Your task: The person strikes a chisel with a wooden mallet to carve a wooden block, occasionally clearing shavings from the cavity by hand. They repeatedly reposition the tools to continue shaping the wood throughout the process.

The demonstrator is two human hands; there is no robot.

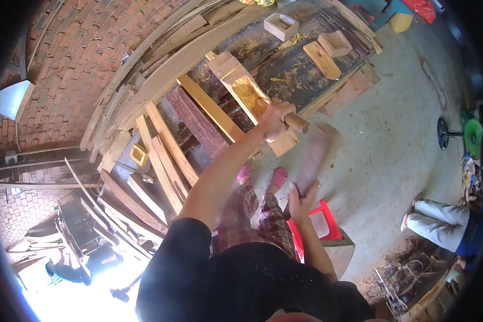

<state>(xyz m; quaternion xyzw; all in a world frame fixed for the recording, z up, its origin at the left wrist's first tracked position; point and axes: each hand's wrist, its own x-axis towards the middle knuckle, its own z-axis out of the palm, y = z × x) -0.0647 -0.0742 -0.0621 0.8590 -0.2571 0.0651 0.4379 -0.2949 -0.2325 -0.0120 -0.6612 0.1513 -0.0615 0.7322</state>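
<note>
My left hand [274, 120] is wrapped round the wooden handle [296, 123] of what looks like a chisel; its blade is hidden behind the hand. Beneath it lies a long pale wood block [232, 70] with a hollow cut into it, yellowish chips inside. My right hand [302, 202] grips a dark wooden mallet [312, 161], smeared by motion, its head below and right of the chisel handle and apart from it. Left of the block are a yellowish beam [209, 107] and a dark reddish beam [196, 121].
Wooden boxes [281, 26] [335, 43] and a rounded board [322, 60] sit on the dark, chip-strewn worktop [276, 67]. A red stool [335, 232] is close by my right arm. Planks [166, 142] lie at left. Another person's legs [437, 217] and a fan [443, 134] are at right.
</note>
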